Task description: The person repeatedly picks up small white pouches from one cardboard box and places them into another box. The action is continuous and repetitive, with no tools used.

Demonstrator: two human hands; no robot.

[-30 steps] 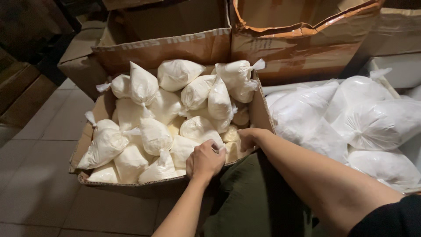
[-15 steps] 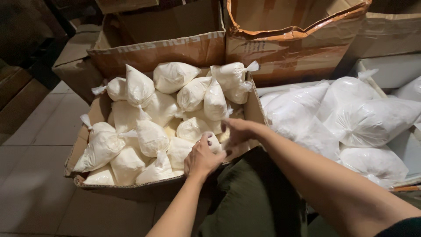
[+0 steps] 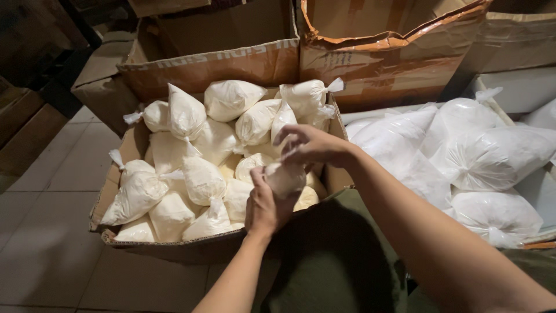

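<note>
The small soft plastic bag of pale powder point(image 3: 285, 178) feels squishy; my left hand point(image 3: 265, 207) cups it underneath, my right hand point(image 3: 310, 146) pinches its top.

The left hand point(image 3: 267, 204) is covering the lower part of the small bag point(image 3: 285, 177), and the right hand point(image 3: 310, 146) is hiding its tied neck, so the grip on the knot cannot be determined. Inside the open cardboard box point(image 3: 119, 188), the upper bags are concealing those lying beneath them, and the box floor is not showing. Right of the box, the picture's right edge is cutting off the large white sacks point(image 3: 463, 156). Behind the box, the top edge is cropping the torn brown cartons point(image 3: 394, 52). Both forearms are running out of the bottom edge.
</note>
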